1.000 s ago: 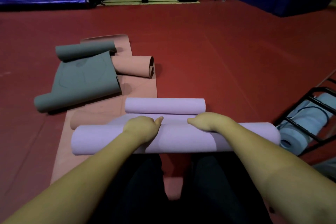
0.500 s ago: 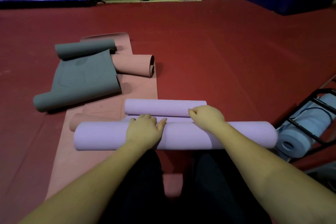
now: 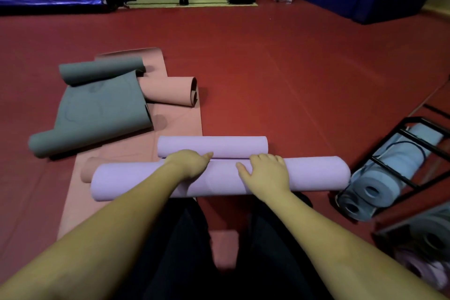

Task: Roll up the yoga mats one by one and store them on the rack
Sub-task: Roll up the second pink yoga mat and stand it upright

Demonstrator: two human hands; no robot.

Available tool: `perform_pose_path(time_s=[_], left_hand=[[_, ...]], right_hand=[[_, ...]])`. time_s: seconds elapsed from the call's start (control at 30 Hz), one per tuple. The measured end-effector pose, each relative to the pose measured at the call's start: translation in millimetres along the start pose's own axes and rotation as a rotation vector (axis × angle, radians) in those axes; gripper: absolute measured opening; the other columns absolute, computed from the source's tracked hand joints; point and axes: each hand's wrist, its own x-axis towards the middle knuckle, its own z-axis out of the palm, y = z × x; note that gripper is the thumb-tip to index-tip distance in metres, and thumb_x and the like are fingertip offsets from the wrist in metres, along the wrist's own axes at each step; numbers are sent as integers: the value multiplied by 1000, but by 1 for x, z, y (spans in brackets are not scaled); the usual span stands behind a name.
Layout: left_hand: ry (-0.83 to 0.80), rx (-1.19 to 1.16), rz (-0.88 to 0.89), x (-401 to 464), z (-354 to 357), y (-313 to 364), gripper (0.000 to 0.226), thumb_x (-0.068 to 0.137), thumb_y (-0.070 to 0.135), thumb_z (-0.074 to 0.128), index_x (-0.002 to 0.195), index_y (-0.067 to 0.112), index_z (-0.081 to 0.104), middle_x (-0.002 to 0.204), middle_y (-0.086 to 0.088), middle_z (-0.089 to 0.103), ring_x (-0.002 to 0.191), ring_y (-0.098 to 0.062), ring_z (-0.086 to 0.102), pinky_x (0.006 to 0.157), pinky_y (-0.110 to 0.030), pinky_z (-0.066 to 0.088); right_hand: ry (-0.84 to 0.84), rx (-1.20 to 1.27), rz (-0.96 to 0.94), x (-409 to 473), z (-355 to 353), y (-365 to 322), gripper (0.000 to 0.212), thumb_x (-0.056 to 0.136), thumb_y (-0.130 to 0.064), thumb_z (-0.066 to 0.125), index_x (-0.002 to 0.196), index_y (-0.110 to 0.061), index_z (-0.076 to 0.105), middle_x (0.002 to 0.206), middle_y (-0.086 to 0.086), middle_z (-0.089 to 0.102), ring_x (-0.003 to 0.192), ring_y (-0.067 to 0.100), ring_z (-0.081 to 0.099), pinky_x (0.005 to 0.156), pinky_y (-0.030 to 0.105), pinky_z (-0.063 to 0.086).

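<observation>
lilac mat is nearly all rolled now, its big roll butted against its small far curl. left hand curls over the roll's top, right hand has flattened onto it. rack sits just right of the roll.
</observation>
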Motion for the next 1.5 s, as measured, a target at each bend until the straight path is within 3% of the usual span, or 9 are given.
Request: perform_pose_path(time_s=[0.17,0.27,0.37,0.63,0.93,1.07,1.2,1.4,1.5], left_hand=[[236,73,32,-16,10,0,70,99,59,11,124,19,63,127,-12,58,121,-32,49,98,-44,43],[390,80,-4,-35,27,-3,76,89,65,11,98,16,69,102,-10,63,103,-34,57,84,-44,46],[442,75,19,-42,37,-11,72,89,65,15,87,16,67,88,-9,66,89,-34,62,79,-43,45],[318,65,12,-47,6,-1,66,100,61,19,108,18,68,120,-9,65,113,-31,58,97,-43,42],[-64,-82,-43,-49,-11,-3,75,99,65,18,127,12,64,138,-12,57,126,-30,50,105,-38,37],[343,-5,4,-60,-1,0,55,102,47,27,103,12,69,112,-10,64,105,-31,56,86,-39,42],[725,48,43,-75,30,-3,41,90,41,39,70,10,57,74,-10,56,72,-35,55,62,-40,41],[748,85,82,-83,53,-7,49,95,50,36,86,10,63,82,-9,59,78,-34,55,82,-46,45],[680,39,68,-71,41,-9,53,94,52,32,75,13,62,76,-7,58,74,-34,58,73,-42,44]], right_hand=[[-87,-6,-19,12,-6,-2,64,82,-61,26,78,-13,69,77,6,69,78,30,63,70,36,43],[-165,-40,-16,22,-13,-4,78,82,-63,12,98,-14,70,99,7,71,96,30,62,82,37,40],[-230,-50,-19,30,-15,-5,63,94,-60,28,109,-14,69,110,10,69,103,31,62,89,37,41],[-480,30,22,40,-40,0,67,95,-62,27,120,-14,67,126,11,64,114,31,59,87,35,44],[-885,95,61,52,-44,2,71,97,-61,27,145,-13,46,157,12,34,141,29,36,112,38,29],[-911,105,85,65,-32,2,79,85,-67,32,147,-20,44,159,9,31,143,29,34,116,45,24],[-988,199,73,74,-28,0,62,95,-53,40,145,-19,47,157,8,34,140,23,37,106,33,29],[-905,174,120,79,-19,0,75,81,-65,38,139,-20,54,151,9,44,133,29,44,110,43,33],[-617,151,23,74,-18,0,63,94,-59,27,114,-15,67,122,14,64,109,33,58,85,37,43]])
